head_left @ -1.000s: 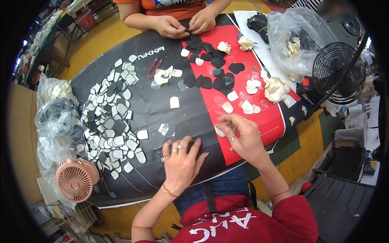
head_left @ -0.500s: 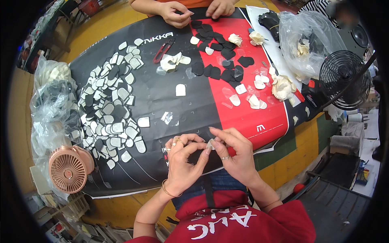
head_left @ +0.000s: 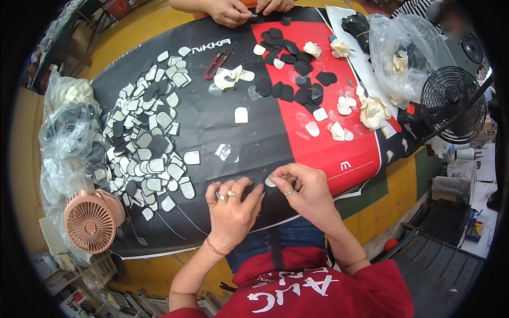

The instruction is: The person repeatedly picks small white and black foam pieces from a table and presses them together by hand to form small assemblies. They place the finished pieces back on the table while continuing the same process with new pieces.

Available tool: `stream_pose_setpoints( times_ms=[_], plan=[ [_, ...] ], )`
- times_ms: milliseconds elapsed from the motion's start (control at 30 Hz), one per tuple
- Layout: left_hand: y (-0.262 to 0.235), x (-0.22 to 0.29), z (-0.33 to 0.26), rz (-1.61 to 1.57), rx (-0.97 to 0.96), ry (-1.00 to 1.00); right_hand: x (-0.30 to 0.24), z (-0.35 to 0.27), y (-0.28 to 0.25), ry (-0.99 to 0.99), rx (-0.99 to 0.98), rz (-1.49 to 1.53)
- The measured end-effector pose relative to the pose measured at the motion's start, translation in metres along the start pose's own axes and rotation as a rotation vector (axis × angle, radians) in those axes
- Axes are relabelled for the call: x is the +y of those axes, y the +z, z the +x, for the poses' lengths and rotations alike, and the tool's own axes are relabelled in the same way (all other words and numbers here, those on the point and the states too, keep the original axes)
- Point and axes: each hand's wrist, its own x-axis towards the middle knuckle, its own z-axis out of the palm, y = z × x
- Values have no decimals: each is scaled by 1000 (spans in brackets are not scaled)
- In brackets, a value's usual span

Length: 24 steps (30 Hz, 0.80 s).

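My right hand (head_left: 305, 193) pinches a small whitish rounded piece (head_left: 270, 182) between thumb and fingertips, just above the table's near edge. Beside it on the left, my left hand (head_left: 231, 209) has its fingers curled, thumb and forefinger close together; whatever they may hold is hidden. A large heap of pale-faced, dark-edged rounded pads (head_left: 143, 153) covers the table's left side. One pad (head_left: 191, 158) lies slightly apart from the heap. Crumpled clear film (head_left: 223, 152) lies beyond my hands, and a cream rounded piece (head_left: 241, 115) lies farther off.
Across the table, another person's hands (head_left: 233, 11) work near scattered black pads (head_left: 289, 58). Red thread snips (head_left: 216, 64) lie by cream scraps (head_left: 230, 78). A pink fan (head_left: 91, 225) and plastic bags (head_left: 69, 138) line the left; a black fan (head_left: 450, 103) and clear bag (head_left: 397, 53) stand right.
My hands have moved apart; the small whitish piece stays in my right hand. My left hand has turned, its back now facing up. The other person's hands have come closer together.
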Motion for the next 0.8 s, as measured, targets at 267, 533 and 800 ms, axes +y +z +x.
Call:
stream_pose_setpoints(
  times_ms=[267,533,800],
  plan=[
    [11,0,-13,121,5,59,0,5,3,4,-63,-89],
    [11,-1,-14,115,1,55,1,5,4,-34,-78,-146],
    [12,-2,-14,154,-13,97,1,5,4,-43,-80,-143]
  ],
)
